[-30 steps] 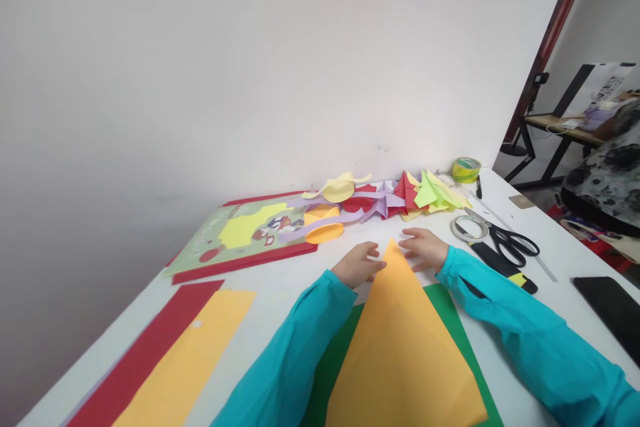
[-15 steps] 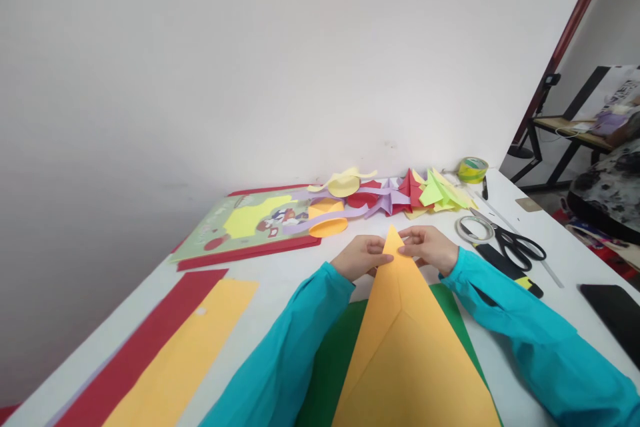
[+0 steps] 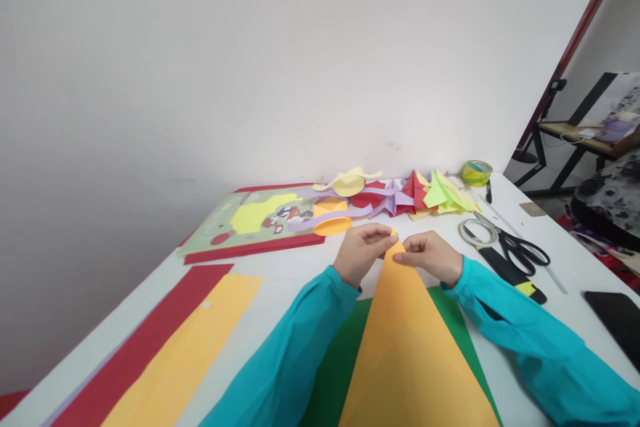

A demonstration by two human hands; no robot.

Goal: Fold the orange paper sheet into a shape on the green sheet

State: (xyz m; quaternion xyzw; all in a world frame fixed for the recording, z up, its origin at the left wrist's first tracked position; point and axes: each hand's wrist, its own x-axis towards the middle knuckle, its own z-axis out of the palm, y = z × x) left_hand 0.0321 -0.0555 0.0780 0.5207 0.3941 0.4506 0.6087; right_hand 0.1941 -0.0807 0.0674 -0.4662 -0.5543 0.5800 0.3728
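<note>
A large sheet of orange paper (image 3: 407, 347), folded to a long point, stretches away from me above a green sheet (image 3: 340, 353). Its narrow tip is pinched by my left hand (image 3: 363, 250), thumb on top, fingers behind. Just to the right, my right hand (image 3: 427, 255) grips the paper's right edge slightly lower, its thumb flat on the upper face. Both hands are closed on the paper. Fingertips behind the sheet are hidden. The near end of the orange paper runs out of view at the bottom.
Left lie red (image 3: 150, 340) and yellow paper strips (image 3: 200, 333). Behind are a green picture pad (image 3: 240, 240), paper discs and folded paper planes (image 3: 443, 193). Scissors (image 3: 520, 250), a clear tape roll (image 3: 477, 232), a cutter (image 3: 510, 277), yellow tape (image 3: 477, 173) and a black phone-like slab (image 3: 615, 320) sit right.
My left hand has moved up to the paper's tip, and the fingers now cover it. The crease lines on the upper face no longer show. The view has shifted slightly.
</note>
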